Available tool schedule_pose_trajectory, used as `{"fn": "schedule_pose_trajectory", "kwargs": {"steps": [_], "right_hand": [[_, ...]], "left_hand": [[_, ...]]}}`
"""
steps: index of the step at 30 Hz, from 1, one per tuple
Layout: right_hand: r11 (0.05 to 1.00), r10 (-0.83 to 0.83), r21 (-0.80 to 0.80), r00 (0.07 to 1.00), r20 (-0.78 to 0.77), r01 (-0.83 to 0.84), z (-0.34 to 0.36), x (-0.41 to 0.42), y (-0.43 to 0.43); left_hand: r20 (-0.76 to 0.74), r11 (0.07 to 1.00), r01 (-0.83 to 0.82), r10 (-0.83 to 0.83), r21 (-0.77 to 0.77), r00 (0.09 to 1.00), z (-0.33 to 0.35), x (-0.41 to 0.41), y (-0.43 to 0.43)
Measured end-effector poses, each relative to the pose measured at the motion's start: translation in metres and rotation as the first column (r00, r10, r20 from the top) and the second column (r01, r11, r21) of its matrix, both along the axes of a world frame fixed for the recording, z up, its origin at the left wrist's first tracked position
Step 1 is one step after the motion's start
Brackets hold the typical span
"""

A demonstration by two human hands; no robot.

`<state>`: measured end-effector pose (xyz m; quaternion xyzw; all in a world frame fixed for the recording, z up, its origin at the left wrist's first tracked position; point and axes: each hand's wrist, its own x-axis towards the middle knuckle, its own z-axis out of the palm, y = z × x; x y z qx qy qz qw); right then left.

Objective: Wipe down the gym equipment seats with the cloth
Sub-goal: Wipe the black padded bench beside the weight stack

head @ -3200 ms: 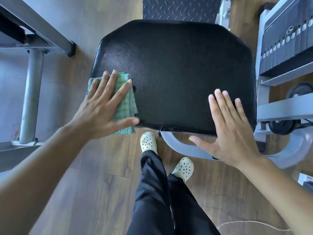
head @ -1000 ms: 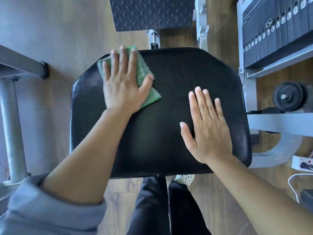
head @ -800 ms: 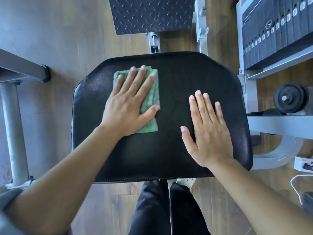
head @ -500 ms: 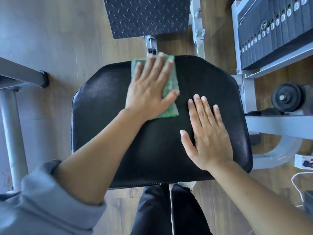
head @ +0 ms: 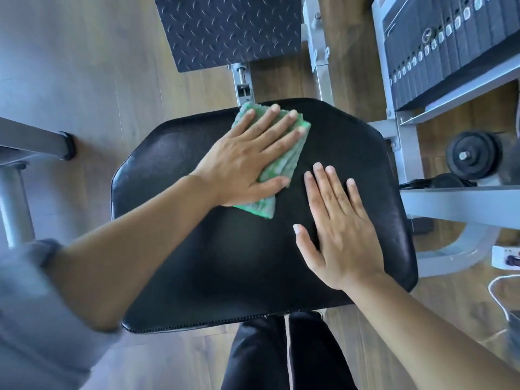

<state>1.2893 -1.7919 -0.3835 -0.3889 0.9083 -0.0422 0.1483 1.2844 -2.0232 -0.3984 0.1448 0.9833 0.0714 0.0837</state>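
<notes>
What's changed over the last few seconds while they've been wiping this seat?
The left hand, pressed flat on the green cloth, has slid it from the near left corner of the seat up to the far edge, around the middle. The right hand moved from the near right edge further onto the seat. Both hands stayed flat, and the cloth never left the left hand.

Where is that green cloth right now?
Head view: the green cloth lies near the far edge of the black seat, under the left hand, just left of the right hand.
</notes>
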Motion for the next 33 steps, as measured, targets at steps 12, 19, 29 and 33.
{"fn": "schedule_pose_trajectory", "kwargs": {"steps": [12, 19, 29, 33], "right_hand": [[1.000, -0.003, 0.014, 1.000, 0.003, 0.003, 0.000, 0.000, 0.000], [1.000, -0.006, 0.017, 1.000, 0.001, 0.006, -0.001, 0.001, 0.001], [1.000, 0.004, 0.015, 1.000, -0.004, -0.004, -0.001, 0.000, 0.001], [1.000, -0.004, 0.003, 1.000, -0.011, 0.004, -0.002, 0.001, 0.001]], "left_hand": [[0.016, 1.000, -0.011, 0.010, 0.021, 1.000, 0.004, 0.016, 0.016], [0.054, 0.962, -0.274, 0.273, -0.001, 0.960, 0.004, 0.047, -0.041], [0.046, 0.928, -0.370, 0.368, 0.036, 0.929, 0.014, 0.101, 0.002], [0.050, 0.817, -0.577, 0.577, -0.009, 0.815, 0.014, 0.131, -0.043]]}}
